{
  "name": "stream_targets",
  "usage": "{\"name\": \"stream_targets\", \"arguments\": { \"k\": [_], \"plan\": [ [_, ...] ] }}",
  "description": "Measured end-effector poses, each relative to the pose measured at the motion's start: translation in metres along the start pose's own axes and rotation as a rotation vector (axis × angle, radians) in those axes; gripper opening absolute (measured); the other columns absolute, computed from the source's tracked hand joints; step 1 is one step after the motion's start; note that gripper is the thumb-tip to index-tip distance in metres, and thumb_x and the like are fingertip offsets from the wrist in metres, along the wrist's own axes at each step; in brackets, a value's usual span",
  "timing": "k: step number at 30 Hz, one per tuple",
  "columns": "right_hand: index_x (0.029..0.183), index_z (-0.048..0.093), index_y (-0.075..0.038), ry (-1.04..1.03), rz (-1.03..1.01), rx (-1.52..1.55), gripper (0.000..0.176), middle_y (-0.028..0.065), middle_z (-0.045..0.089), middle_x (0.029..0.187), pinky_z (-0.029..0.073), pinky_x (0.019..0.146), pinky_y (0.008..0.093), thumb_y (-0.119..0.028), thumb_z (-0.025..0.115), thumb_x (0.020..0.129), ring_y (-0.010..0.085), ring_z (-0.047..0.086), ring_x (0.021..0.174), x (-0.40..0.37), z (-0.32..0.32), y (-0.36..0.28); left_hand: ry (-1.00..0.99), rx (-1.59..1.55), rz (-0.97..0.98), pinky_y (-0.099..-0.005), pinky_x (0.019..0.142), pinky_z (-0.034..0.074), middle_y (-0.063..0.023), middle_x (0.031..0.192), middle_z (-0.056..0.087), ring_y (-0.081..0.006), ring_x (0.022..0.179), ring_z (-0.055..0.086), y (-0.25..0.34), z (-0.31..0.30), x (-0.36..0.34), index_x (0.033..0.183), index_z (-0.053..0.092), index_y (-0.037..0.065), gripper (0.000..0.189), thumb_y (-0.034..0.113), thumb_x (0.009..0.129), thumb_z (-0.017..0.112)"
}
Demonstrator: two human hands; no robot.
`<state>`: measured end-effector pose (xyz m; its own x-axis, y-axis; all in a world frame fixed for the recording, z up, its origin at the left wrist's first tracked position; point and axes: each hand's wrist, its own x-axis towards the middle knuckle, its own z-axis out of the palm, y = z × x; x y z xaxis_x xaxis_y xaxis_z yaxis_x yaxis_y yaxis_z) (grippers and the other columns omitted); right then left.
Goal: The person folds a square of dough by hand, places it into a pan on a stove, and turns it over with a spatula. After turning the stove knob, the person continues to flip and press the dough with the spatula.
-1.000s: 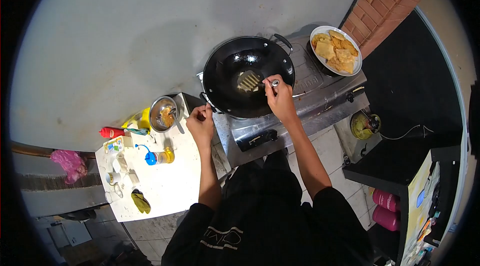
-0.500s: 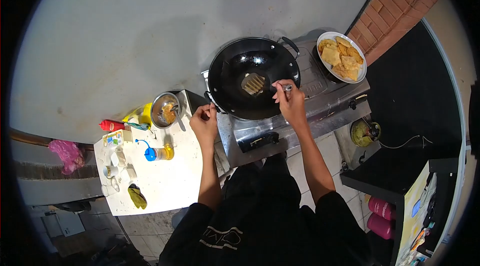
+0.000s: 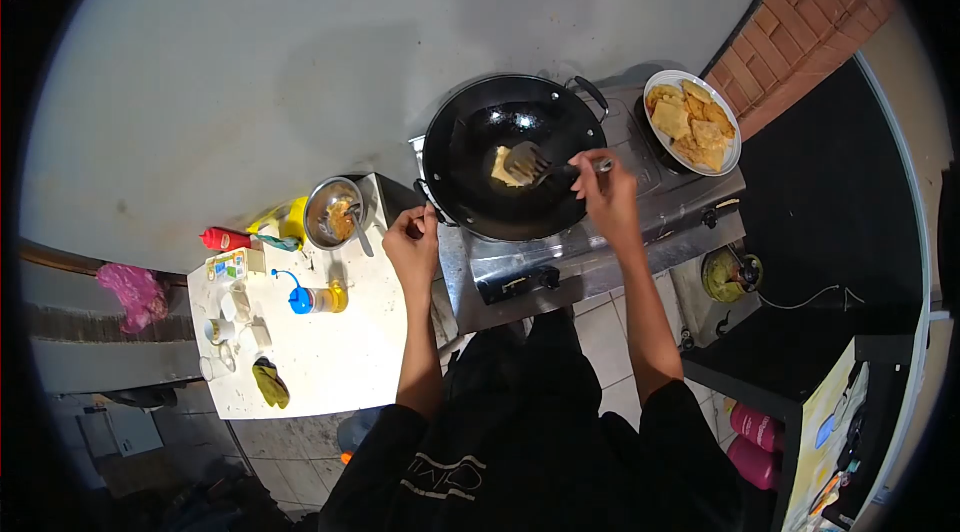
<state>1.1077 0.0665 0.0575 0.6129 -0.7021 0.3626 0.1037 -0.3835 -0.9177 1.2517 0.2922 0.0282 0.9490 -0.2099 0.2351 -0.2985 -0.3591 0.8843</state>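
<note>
A black wok (image 3: 465, 197) sits on the stove's left burner, a loop handle at either side. My left hand (image 3: 411, 242) is at its lower left, fingers closed around the near handle. My right hand (image 3: 606, 194) grips a slotted spatula (image 3: 526, 163) by its handle, over the wok's right side. The spatula's slotted head partly covers a pale yellow piece of food (image 3: 503, 169) at the bottom of the wok, where a little oil shines.
A white plate of fried pieces (image 3: 690, 122) stands on the right burner of the steel stove (image 3: 600, 272). On the white table (image 3: 340, 362) at left are a metal bowl with a spoon (image 3: 335, 215), a blue-capped bottle (image 3: 310, 300) and a red bottle (image 3: 224, 239).
My right hand has drawn the spatula to the right and turned it, uncovering the left part of the food. My left hand stays at the wok handle. The view has shifted slightly.
</note>
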Motion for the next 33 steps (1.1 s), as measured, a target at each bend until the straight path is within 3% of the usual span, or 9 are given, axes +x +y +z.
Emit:
{"name": "stream_targets", "arguments": {
  "k": [3, 4, 8, 10, 16, 20, 28, 31, 33],
  "plan": [
    [0.092, 0.055, 0.004, -0.154, 0.006, -0.319, 0.013, 0.0126, 0.057, 0.062, 0.042, 0.049, 0.0327, -0.009, 0.057, 0.092, 0.0157, 0.059, 0.053, 0.021, -0.021, -0.041, -0.008, -0.009, -0.004, -0.0228, 0.048, 0.033, 0.0014, 0.054, 0.049, -0.0048, 0.052, 0.042, -0.004, 0.0, 0.0, 0.083, 0.068, -0.006, 0.024, 0.018, 0.084, 0.07],
    [0.089, 0.053, 0.003, -0.159, -0.061, -0.312, 0.014, 0.0165, 0.055, 0.061, 0.039, 0.049, 0.0371, -0.009, 0.058, 0.091, 0.0227, 0.058, 0.051, 0.025, -0.02, -0.046, -0.003, -0.009, -0.007, -0.0228, 0.048, 0.033, 0.0014, 0.054, 0.049, -0.0048, 0.052, 0.042, -0.006, 0.001, 0.001, 0.083, 0.068, -0.006, 0.024, 0.018, 0.084, 0.07],
    [0.089, 0.053, 0.003, -0.245, -0.12, -0.4, 0.014, 0.0174, 0.056, 0.063, 0.039, 0.05, 0.0369, -0.01, 0.058, 0.092, 0.0272, 0.058, 0.052, 0.039, -0.017, -0.05, -0.008, -0.008, -0.026, -0.0234, 0.047, 0.033, 0.0008, 0.054, 0.049, -0.0053, 0.051, 0.042, -0.007, 0.0, 0.0, 0.084, 0.069, -0.006, 0.023, 0.018, 0.084, 0.07],
    [0.089, 0.055, 0.002, -0.305, -0.118, -0.424, 0.013, 0.0061, 0.057, 0.059, 0.039, 0.046, 0.0276, -0.01, 0.056, 0.094, 0.0105, 0.053, 0.049, 0.044, -0.016, -0.039, -0.009, 0.013, -0.044, -0.0236, 0.047, 0.033, 0.0005, 0.053, 0.048, -0.0055, 0.05, 0.042, -0.004, -0.001, 0.0, 0.084, 0.069, -0.006, 0.023, 0.018, 0.084, 0.07],
    [0.087, 0.055, 0.001, -0.309, -0.029, -0.3, 0.017, 0.006, 0.063, 0.071, 0.041, 0.049, 0.0247, -0.013, 0.053, 0.096, 0.0088, 0.053, 0.052, 0.051, -0.013, -0.007, -0.026, 0.021, -0.042, -0.0241, 0.047, 0.033, 0.0, 0.053, 0.048, -0.0059, 0.05, 0.042, -0.001, -0.003, 0.001, 0.083, 0.069, -0.005, 0.024, 0.018, 0.084, 0.07],
    [0.089, 0.057, 0.0, -0.262, 0.015, -0.158, 0.016, 0.005, 0.06, 0.066, 0.041, 0.051, 0.027, -0.014, 0.053, 0.096, 0.0098, 0.055, 0.056, 0.047, -0.01, 0.012, -0.029, 0.004, -0.043, -0.0244, 0.046, 0.033, -0.0005, 0.052, 0.048, -0.006, 0.049, 0.042, -0.001, -0.002, 0.002, 0.083, 0.068, -0.006, 0.024, 0.018, 0.084, 0.071],
    [0.094, 0.056, 0.001, -0.211, 0.058, 0.161, 0.016, 0.004, 0.065, 0.087, 0.043, 0.052, 0.02, -0.013, 0.051, 0.098, 0.0053, 0.055, 0.061, 0.036, 0.01, 0.035, -0.05, 0.01, -0.056, -0.025, 0.046, 0.033, -0.0013, 0.052, 0.047, -0.0061, 0.049, 0.042, 0.001, -0.004, 0.001, 0.084, 0.068, -0.006, 0.023, 0.017, 0.084, 0.07],
    [0.095, 0.055, 0.001, -0.112, 0.081, 0.158, 0.015, 0.0041, 0.065, 0.088, 0.043, 0.053, 0.0195, -0.013, 0.05, 0.098, 0.0052, 0.055, 0.063, 0.036, 0.01, 0.035, -0.054, 0.015, -0.048, -0.0249, 0.046, 0.033, -0.0012, 0.052, 0.047, -0.006, 0.049, 0.042, -0.003, -0.004, 0.002, 0.084, 0.068, -0.006, 0.023, 0.017, 0.084, 0.07],
    [0.096, 0.055, 0.001, -0.17, 0.054, 0.128, 0.015, 0.0044, 0.065, 0.089, 0.043, 0.053, 0.0193, -0.013, 0.05, 0.099, 0.0052, 0.056, 0.064, 0.033, 0.012, 0.036, -0.055, -0.005, -0.059, -0.0247, 0.046, 0.033, -0.0011, 0.052, 0.047, -0.0059, 0.049, 0.042, -0.004, -0.004, 0.001, 0.084, 0.068, -0.006, 0.023, 0.017, 0.084, 0.07]
  ]
}}
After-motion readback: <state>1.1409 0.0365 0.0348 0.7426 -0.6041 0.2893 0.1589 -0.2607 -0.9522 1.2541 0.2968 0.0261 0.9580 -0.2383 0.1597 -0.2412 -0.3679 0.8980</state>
